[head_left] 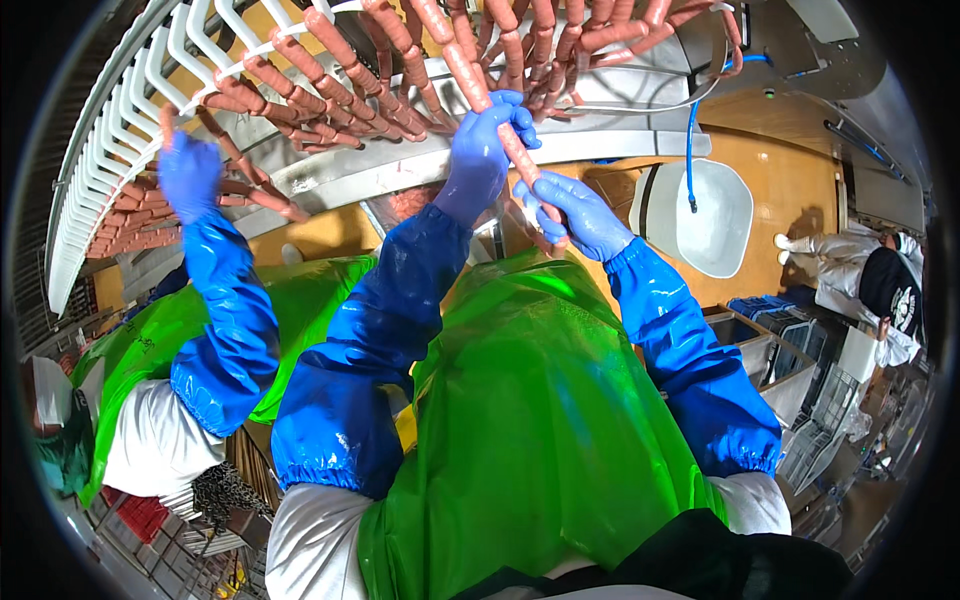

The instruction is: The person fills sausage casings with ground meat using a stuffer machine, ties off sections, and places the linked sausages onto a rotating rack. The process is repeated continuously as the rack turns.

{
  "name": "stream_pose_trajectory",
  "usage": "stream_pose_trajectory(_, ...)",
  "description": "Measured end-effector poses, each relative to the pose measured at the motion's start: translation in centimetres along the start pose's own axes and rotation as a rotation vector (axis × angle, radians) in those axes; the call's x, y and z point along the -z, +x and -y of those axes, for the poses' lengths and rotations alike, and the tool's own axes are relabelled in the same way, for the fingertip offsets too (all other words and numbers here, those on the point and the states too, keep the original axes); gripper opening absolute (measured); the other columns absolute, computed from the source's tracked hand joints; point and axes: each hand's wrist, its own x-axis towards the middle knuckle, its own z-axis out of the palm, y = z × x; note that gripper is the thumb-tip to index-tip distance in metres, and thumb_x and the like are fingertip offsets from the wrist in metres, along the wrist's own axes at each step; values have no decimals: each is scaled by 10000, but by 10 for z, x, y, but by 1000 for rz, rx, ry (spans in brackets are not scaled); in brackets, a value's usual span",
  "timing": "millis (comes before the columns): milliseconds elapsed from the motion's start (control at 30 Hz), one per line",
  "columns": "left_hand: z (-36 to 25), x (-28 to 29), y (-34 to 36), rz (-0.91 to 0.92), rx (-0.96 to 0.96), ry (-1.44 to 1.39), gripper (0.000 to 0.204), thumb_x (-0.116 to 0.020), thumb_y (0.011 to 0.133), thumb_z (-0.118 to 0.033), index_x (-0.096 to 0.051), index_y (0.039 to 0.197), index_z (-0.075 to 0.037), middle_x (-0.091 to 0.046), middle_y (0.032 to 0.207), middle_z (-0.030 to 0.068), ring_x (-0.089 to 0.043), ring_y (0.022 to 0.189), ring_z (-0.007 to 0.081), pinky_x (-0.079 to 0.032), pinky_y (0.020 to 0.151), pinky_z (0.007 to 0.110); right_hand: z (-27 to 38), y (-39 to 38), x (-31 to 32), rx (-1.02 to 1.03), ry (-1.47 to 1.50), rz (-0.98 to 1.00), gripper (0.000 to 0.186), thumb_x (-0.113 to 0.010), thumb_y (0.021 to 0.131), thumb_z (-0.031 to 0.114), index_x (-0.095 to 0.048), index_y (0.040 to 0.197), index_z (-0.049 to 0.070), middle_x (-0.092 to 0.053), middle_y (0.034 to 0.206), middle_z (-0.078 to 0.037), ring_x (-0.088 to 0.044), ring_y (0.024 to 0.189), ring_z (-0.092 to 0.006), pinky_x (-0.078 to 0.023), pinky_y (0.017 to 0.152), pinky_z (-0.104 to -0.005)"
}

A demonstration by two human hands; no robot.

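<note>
A chain of pink linked sausages [513, 152] comes down from the rack above and passes through both my hands. My left hand [484, 150], in a blue glove, is closed around the chain higher up. Lower and to the right, my right hand [578, 215] grips the same chain near its bottom end, thumb and fingers pressed on it. Many more sausage strings [340, 85] hang in loops from white hooks [160, 75] just beyond my hands. Blue sleeves cover both my forearms, and a green apron [540, 400] covers my front.
At left, a co-worker's gloved hand [190, 175] reaches up to the hooks. A metal trough edge [620, 148] runs below the sausages. Right of my hands are a white tub [715, 220], a blue hose [690, 150] and stacked crates [790, 350]. Another person [870, 275] stands far right.
</note>
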Motion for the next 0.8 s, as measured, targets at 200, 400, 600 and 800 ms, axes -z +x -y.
stream_pose_trajectory(200,-53,-22,-27,-82,-962,1470,379,-573,794,-157,-530,1130,14,-557,1081,198,-540,1035,321,-411,944,465,8,8,3,56,-118,-212,299,-432,954,240,-497,714,74,-424,540,11,-371,426,-85,-311,409,-248)
stream_pose_trajectory(400,-76,-29,-13,811,-661,1835,311,-636,715,-202,-601,1007,-100,-600,892,79,-621,877,291,-488,778,444,23,17,2,298,-446,31,455,-377,1001,408,-486,688,97,-431,535,0,-369,433,-92,-303,421,-247)
stream_pose_trajectory(600,-95,-15,5,950,-425,1685,68,-613,855,-156,-610,922,-146,-590,753,78,-606,669,279,-503,606,347,51,7,41,-62,-228,169,418,-377,1010,347,-603,924,5,-488,633,4,-428,573,-89,-357,551,-252)
stream_pose_trajectory(800,-81,-9,10,751,-357,1707,97,-641,822,-123,-620,917,-119,-628,763,115,-611,629,282,-505,570,356,64,5,23,-128,-84,-57,345,-472,995,329,-600,884,29,-480,633,3,-420,553,-95,-350,516,-251)
